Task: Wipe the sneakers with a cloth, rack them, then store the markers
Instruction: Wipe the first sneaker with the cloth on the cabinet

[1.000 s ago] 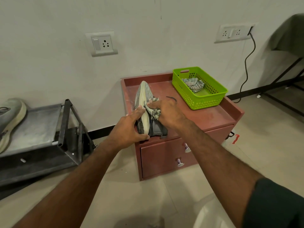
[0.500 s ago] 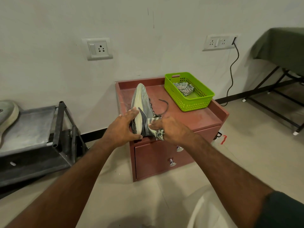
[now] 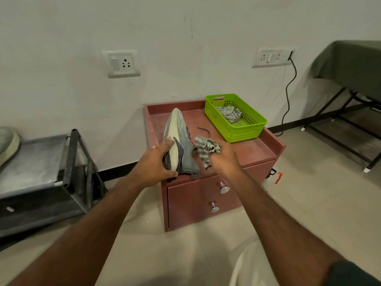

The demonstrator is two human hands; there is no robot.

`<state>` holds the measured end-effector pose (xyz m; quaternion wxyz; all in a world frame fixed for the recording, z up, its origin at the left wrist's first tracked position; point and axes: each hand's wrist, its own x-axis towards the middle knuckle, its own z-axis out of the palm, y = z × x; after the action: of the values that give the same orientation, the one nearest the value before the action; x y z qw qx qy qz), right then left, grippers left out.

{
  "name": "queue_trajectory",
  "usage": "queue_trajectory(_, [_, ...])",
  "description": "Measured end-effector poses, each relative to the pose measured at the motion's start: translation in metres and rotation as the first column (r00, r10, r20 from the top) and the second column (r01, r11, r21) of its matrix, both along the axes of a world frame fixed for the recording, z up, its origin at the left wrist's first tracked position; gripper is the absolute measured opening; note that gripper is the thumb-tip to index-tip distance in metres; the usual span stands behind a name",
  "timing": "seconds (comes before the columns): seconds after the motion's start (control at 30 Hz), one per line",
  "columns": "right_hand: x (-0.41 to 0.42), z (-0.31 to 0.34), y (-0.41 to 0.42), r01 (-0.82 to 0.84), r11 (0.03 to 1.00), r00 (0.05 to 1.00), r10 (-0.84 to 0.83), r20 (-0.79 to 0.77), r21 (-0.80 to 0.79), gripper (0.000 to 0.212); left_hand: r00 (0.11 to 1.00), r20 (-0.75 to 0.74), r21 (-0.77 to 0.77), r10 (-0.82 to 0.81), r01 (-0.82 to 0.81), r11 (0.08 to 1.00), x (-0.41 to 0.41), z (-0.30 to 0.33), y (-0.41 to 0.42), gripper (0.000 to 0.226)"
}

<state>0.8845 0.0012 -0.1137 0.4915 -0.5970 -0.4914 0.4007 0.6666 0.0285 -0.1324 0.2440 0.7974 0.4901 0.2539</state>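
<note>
While the left hand (image 3: 153, 164) grips one sneaker (image 3: 179, 139) and the right hand (image 3: 223, 159) pinches the cloth (image 3: 205, 148), racking and marker storage seem undone.

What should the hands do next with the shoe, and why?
Probably bring the cloth back onto the shoe for another wipe. The left hand holds the shoe on its side, and the right hand grips the cloth just beside it, not touching it.
</note>
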Motion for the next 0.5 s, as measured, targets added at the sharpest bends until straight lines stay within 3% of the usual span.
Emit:
queue_trajectory(0.07, [-0.008, -0.008, 0.004, -0.003, 0.995, 1.0, 0.005, 0.022, -0.101, 0.039, 1.0, 0.008, -0.003, -0.001, 0.001, 1.0, 0.001, -0.001, 0.0, 0.113])
queue_trajectory(0.23, [-0.016, -0.02, 0.009, -0.042, 0.997, 0.981, 0.053, 0.187, -0.061, 0.053, 1.0, -0.007, 0.049, -0.003, 0.003, 0.999, 0.013, -0.003, 0.001, 0.111])
queue_trajectory(0.3, [-0.016, -0.017, 0.012, 0.015, 0.999, 0.945, -0.03, 0.325, 0.048, 0.05, 1.0, -0.001, 0.036, 0.009, -0.009, 0.999, 0.014, -0.002, 0.001, 0.111])
queue_trajectory(0.37, [-0.02, -0.011, 0.013, -0.021, 0.986, 0.905, -0.051, 0.423, 0.163, 0.062, 1.0, 0.007, 0.018, 0.021, -0.021, 1.0, 0.014, 0.0, -0.001, 0.112])
queue_trajectory(0.5, [-0.031, -0.007, 0.015, -0.308, 0.948, 0.869, 0.244, 0.431, 0.084, 0.075, 0.999, 0.023, 0.005, 0.032, -0.032, 0.999, 0.012, 0.001, -0.003, 0.116])
